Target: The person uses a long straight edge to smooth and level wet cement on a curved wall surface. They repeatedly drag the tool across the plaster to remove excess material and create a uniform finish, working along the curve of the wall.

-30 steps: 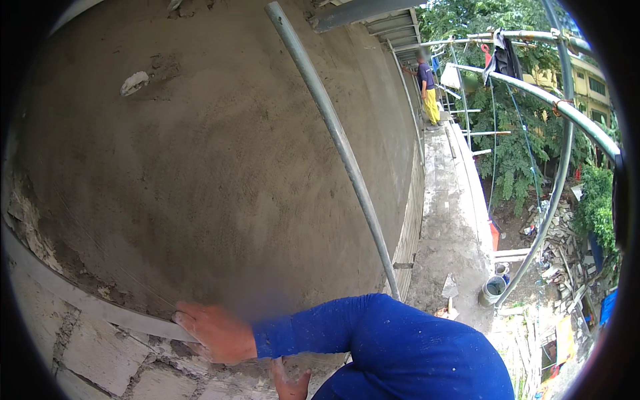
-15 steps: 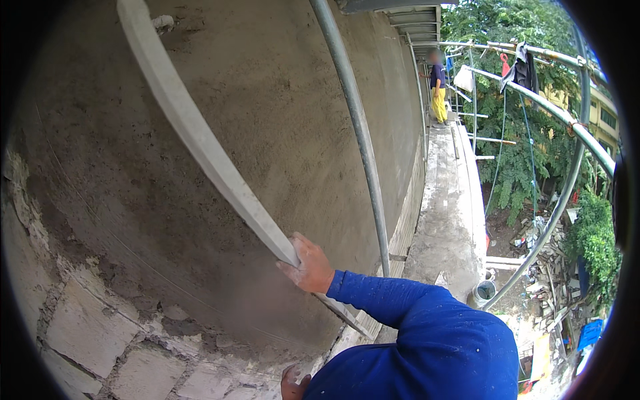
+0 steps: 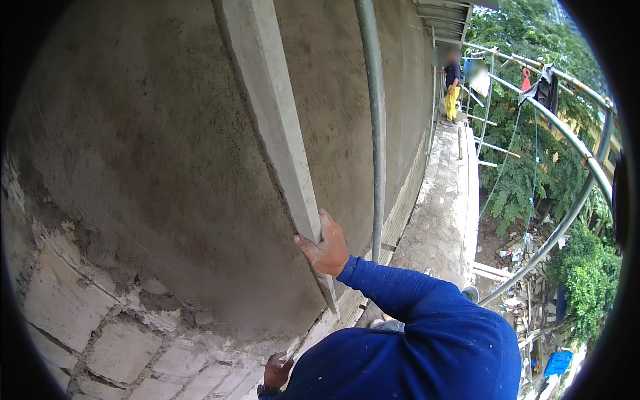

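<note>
A long, pale grey straightedge [image 3: 280, 120] with a squared section lies slanted along the plastered wall [image 3: 167, 167]. My right hand [image 3: 325, 245], in a blue sleeve, is wrapped round its lower part, thumb on the wall side. The bar's lower end pokes out below that hand, by the wall's base. Near the bottom edge, my left hand [image 3: 275, 371] is close to the bare blocks, partly hidden by my blue shirt. Its fingers look loosely bent and apart, with nothing visible in them. A dark band circles that wrist.
Bare blocks [image 3: 127, 350] border the plaster at lower left. A metal scaffold pole [image 3: 375, 120] stands before the wall. Along the walkway [image 3: 437, 213], a person [image 3: 452, 87] in yellow trousers stands far off. Curved rail pipes [image 3: 567, 133] edge the right side, above debris [image 3: 527, 267] below.
The straightedge has swung rightward at its upper part and now stands steeper. My right hand has moved slightly up and right with it. The whole view has shifted a little too.
</note>
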